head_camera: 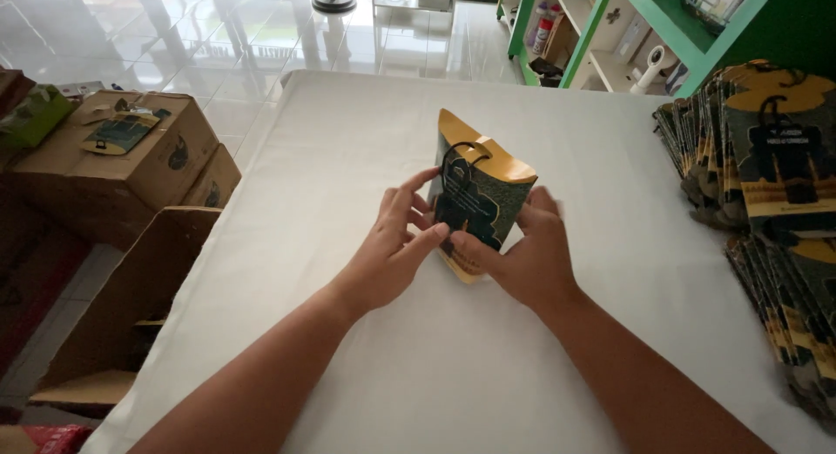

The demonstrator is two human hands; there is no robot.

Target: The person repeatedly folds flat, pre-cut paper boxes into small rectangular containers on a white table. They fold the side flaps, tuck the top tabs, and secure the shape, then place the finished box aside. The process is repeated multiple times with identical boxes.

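Note:
A small dark green and yellow paper gift box (477, 193) with a curved top and a dark handle stands tilted on the white table (366, 158). My left hand (396, 249) grips its left side, fingers spread on the front face. My right hand (522, 249) holds its right side and lower edge, thumb pressed on the front. The bottom of the box is hidden behind my hands.
Stacks of flat, unfolded boxes of the same print (766, 149) lie along the table's right edge, more lower down (797, 315). Brown cardboard cartons (131, 158) stand on the floor to the left, one open (139, 297). A green shelf unit (610, 27) stands beyond the table.

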